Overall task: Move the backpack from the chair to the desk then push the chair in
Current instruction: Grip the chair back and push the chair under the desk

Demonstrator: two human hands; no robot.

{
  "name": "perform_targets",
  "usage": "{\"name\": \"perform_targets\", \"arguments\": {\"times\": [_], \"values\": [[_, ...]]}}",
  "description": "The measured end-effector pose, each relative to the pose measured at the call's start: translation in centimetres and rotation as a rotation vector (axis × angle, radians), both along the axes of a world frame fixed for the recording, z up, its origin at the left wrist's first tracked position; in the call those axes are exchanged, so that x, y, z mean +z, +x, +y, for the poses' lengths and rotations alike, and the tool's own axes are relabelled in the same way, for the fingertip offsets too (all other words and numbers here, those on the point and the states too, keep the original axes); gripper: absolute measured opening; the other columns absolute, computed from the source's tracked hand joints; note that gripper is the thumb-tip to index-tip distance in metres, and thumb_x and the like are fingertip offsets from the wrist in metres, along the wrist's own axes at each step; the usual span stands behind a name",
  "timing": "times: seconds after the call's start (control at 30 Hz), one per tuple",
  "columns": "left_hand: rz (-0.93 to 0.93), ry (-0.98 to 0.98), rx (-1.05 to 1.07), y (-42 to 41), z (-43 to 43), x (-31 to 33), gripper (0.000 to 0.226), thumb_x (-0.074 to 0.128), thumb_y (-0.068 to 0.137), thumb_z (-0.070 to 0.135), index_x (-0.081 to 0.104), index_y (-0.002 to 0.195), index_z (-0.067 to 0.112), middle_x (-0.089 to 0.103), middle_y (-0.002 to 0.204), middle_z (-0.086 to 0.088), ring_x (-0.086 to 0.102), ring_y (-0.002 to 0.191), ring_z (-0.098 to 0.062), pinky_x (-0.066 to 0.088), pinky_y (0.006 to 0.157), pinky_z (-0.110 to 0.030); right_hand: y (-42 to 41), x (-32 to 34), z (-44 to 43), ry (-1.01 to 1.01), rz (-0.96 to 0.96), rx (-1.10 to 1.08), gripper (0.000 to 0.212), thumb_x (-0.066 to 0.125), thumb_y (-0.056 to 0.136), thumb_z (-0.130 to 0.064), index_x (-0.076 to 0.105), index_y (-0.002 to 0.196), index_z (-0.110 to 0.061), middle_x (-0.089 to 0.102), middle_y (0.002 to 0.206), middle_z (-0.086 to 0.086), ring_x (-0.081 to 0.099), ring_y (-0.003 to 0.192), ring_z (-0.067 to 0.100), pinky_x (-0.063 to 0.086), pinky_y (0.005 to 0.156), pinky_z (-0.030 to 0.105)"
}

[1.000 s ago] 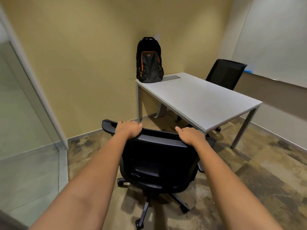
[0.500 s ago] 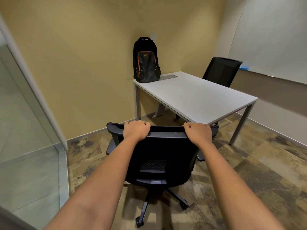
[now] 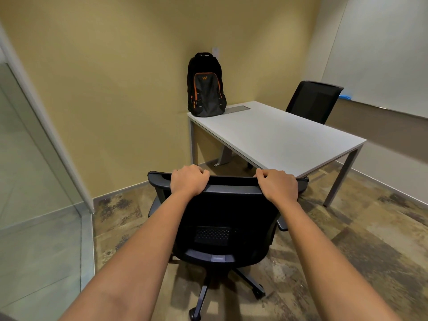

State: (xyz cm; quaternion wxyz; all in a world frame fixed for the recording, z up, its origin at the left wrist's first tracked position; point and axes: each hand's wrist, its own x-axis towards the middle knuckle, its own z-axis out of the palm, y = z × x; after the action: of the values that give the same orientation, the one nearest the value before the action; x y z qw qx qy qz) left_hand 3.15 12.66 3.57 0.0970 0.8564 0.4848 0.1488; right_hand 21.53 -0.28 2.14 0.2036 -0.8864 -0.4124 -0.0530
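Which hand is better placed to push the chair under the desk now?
Neither alone. The left hand and right hand both grip the top of the office chair backrest, either side of centre. If only one: right, nearer the desk.

We cannot see the seat of the near chair (image 3: 222,218); its backrest hides it. The fingertips of the left hand (image 3: 188,180) and right hand (image 3: 279,185) curl over the top rail, out of sight. The backpack (image 3: 206,85) logo is too small to read. The far chair (image 3: 312,100) is hidden below the desk (image 3: 278,135). Both forearms are cut off by the bottom edge.
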Motion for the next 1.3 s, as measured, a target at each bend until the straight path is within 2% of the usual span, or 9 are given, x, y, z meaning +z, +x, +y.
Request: {"name": "perform_targets", "arguments": {"times": [0.13, 0.27, 0.37, 0.53, 0.63, 0.73, 0.83, 1.03, 1.3], "values": [[-0.019, -0.021, 0.020, 0.9, 1.2, 0.0, 0.039, 0.033, 0.091, 0.032, 0.060, 0.068, 0.016, 0.046, 0.056, 0.000, 0.040, 0.052, -0.017, 0.032, 0.068, -0.035, 1.0, 0.3, 1.5, -0.013, 0.017, 0.021, 0.050, 0.028, 0.097, -0.043, 0.073, 0.081, -0.026, 0.053, 0.060, -0.006, 0.037, 0.053, 0.001, 0.041, 0.083, 0.037], [-0.032, -0.028, 0.041, 2.0, 3.2, 0.0, 0.040, 0.033, 0.092, 0.033, 0.065, 0.075, 0.016, 0.044, 0.054, 0.001, 0.036, 0.050, -0.014, 0.032, 0.068, -0.035, 2.2, 0.2, 3.9, -0.032, 0.025, 0.045, 0.049, 0.028, 0.097, -0.040, 0.073, 0.084, -0.024, 0.065, 0.073, 0.001, 0.039, 0.054, 0.004, 0.037, 0.083, 0.037], [-0.026, -0.034, 0.060, 2.8, 5.0, 0.0, 0.040, 0.033, 0.093, 0.033, 0.065, 0.075, 0.017, 0.043, 0.054, 0.001, 0.035, 0.050, -0.014, 0.032, 0.070, -0.036, 3.1, 0.1, 5.8, -0.041, 0.019, 0.065, 0.050, 0.027, 0.098, -0.039, 0.071, 0.082, -0.022, 0.061, 0.070, 0.000, 0.040, 0.054, 0.005, 0.034, 0.080, 0.035], [-0.047, -0.031, 0.061, 3.6, 8.5, 0.1, 0.040, 0.034, 0.092, 0.032, 0.057, 0.063, 0.017, 0.045, 0.054, 0.000, 0.037, 0.049, -0.015, 0.030, 0.065, -0.034, 3.9, 0.0, 9.0, -0.058, -0.001, 0.070, 0.051, 0.026, 0.098, -0.037, 0.068, 0.076, -0.019, 0.051, 0.058, -0.005, 0.041, 0.055, 0.005, 0.037, 0.083, 0.036], [-0.045, -0.030, 0.056, 4.1, 10.5, 0.0, 0.040, 0.034, 0.091, 0.033, 0.065, 0.071, 0.017, 0.045, 0.054, 0.001, 0.037, 0.050, -0.014, 0.030, 0.066, -0.034, 4.1, 0.0, 10.8, -0.059, 0.007, 0.056, 0.052, 0.025, 0.097, -0.036, 0.068, 0.075, -0.019, 0.054, 0.059, -0.004, 0.042, 0.055, 0.007, 0.038, 0.084, 0.037], [-0.039, -0.032, 0.042, 4.3, 12.1, 0.0, 0.041, 0.033, 0.092, 0.034, 0.062, 0.068, 0.016, 0.046, 0.054, 0.000, 0.037, 0.050, -0.014, 0.030, 0.066, -0.034, 4.2, 0.0, 12.2, -0.053, 0.007, 0.033, 0.051, 0.026, 0.097, -0.035, 0.069, 0.077, -0.019, 0.058, 0.062, -0.002, 0.043, 0.055, 0.008, 0.032, 0.078, 0.034], [-0.032, -0.033, 0.009, 4.2, 13.6, -0.1, 0.044, 0.032, 0.092, 0.034, 0.068, 0.075, 0.016, 0.048, 0.055, 0.000, 0.039, 0.051, -0.015, 0.031, 0.067, -0.034, 3.8, 0.0, 13.3, -0.053, 0.004, 0.005, 0.049, 0.027, 0.096, -0.033, 0.069, 0.075, -0.018, 0.063, 0.067, 0.002, 0.043, 0.056, 0.009, 0.030, 0.076, 0.033], [-0.026, -0.021, -0.056, 2.8, 16.6, -0.1, 0.042, 0.031, 0.092, 0.036, 0.064, 0.070, 0.018, 0.049, 0.054, 0.001, 0.042, 0.051, -0.015, 0.032, 0.065, -0.034, 1.4, -0.2, 15.4, -0.034, -0.010, -0.105, 0.051, 0.026, 0.095, -0.032, 0.068, 0.071, -0.016, 0.053, 0.058, -0.002, 0.041, 0.054, 0.011, 0.030, 0.075, 0.034], [-0.045, -0.021, -0.130, 1.3, 20.0, -0.2, 0.044, 0.032, 0.093, 0.037, 0.068, 0.077, 0.020, 0.055, 0.060, 0.000, 0.045, 0.055, -0.017, 0.034, 0.067, -0.033, -1.6, -0.1, 17.3, -0.013, -0.042, -0.195, 0.048, 0.027, 0.093, -0.029, 0.051, 0.053, -0.017, 0.048, 0.051, -0.002, 0.039, 0.049, 0.015, 0.028, 0.072, 0.033]]}}
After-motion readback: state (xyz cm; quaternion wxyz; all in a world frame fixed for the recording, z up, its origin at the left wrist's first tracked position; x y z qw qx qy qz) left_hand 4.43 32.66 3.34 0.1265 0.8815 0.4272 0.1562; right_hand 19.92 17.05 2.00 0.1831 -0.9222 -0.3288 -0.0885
